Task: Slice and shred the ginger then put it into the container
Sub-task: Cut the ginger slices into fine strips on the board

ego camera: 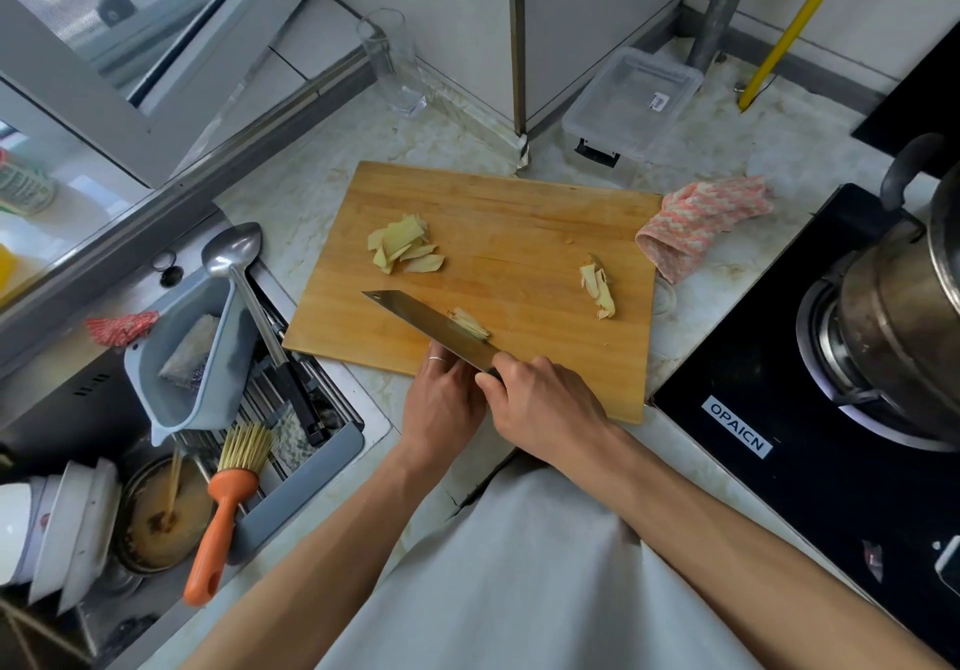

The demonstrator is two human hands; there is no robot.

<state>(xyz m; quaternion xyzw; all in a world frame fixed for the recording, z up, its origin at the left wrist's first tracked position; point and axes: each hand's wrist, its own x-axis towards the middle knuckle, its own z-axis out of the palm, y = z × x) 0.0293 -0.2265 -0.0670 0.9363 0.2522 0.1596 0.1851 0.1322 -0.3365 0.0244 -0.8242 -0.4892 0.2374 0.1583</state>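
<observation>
So the right hand point(540, 404) had its fingers wrapped round the handle of the knife point(431, 323), blade running away from it up and to the left across the cutting board point(519, 232). The left hand point(441, 394) sat right beside it on the near side of the blade. Its fingertips were hidden behind the steel, so I honestly couldn't tell if it was gripping anything or just resting flat.

The bit that mattered: the little stack of ginger shreds point(470, 323) lay touching the far face of the blade, close to the handle end, long axis roughly crosswise to the edge. Looked to me like the shredding step was in hand.

Further out, the fanned ginger slices point(405, 248) waited up-left on the board, nearer the left hand. A trimmed ginger scrap point(597, 287) sat off right. The clear container point(631, 97) was on the desk beyond the board's far right corner, well apart, so the right hand had the shorter reach.
</observation>
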